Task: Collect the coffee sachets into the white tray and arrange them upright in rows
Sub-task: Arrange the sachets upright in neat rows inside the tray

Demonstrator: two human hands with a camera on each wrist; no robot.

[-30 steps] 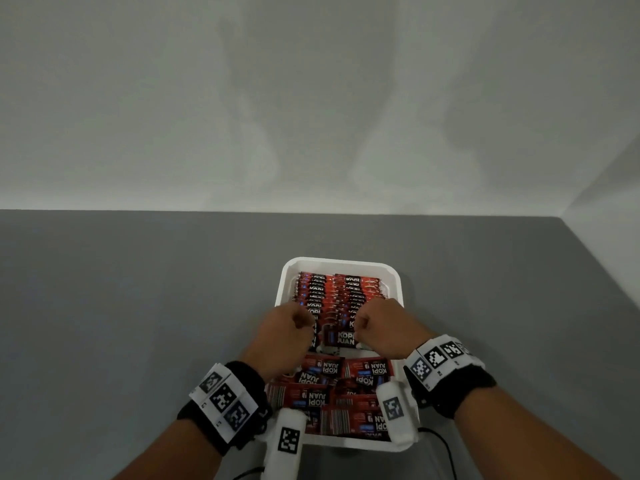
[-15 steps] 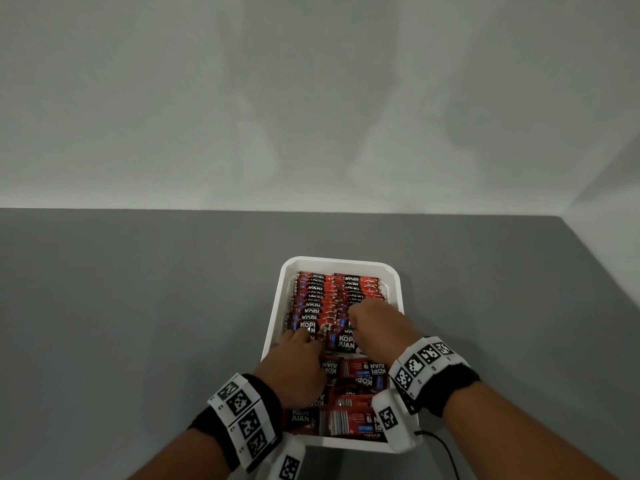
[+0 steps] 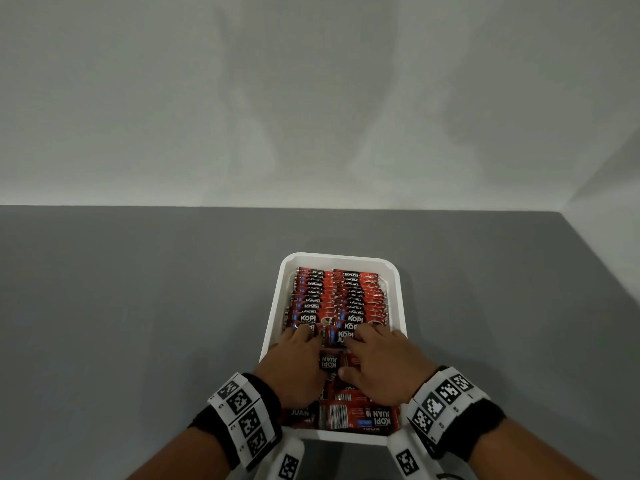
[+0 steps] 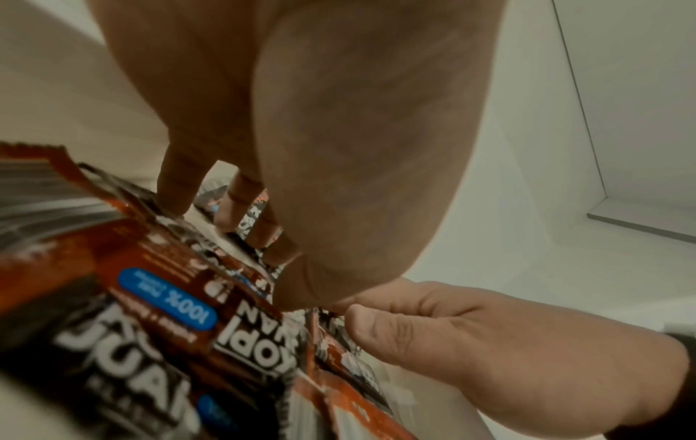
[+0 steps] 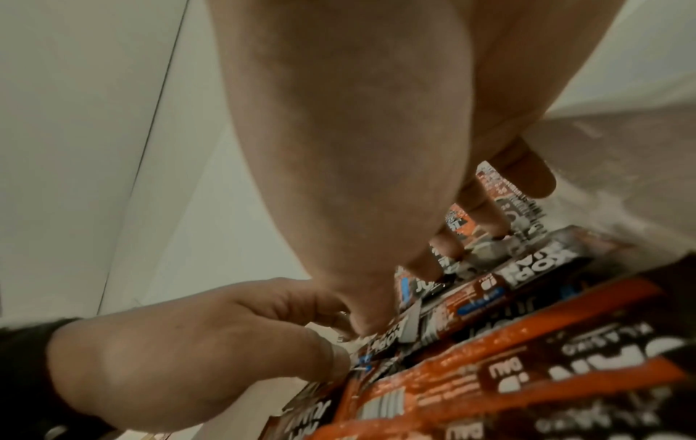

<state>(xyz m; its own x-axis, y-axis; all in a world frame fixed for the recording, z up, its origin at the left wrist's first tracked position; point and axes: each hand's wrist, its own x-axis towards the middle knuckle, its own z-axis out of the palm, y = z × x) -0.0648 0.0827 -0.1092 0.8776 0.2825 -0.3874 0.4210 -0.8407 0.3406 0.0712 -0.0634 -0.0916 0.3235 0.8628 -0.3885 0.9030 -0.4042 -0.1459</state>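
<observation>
The white tray sits on the grey table. Its far half holds two rows of upright red coffee sachets. Several loose sachets lie flat in the near half. Both hands are inside the tray, side by side. My left hand stretches its fingers onto the nearest sachets of the left row. My right hand does the same at the right row. A sachet lies between the thumbs. In the left wrist view the straight fingers touch sachet tops. The right wrist view shows its fingers on sachets too.
The grey table surrounds the tray on the left, right and far sides. A pale wall rises at the table's far edge, and another closes in at the right. Marker bands wrap both wrists.
Both hands were closed fists at the front of the upright rows. The left hand dipped back to the loose pile, then returned. Both hands now lie with fingers stretched against the rows.
</observation>
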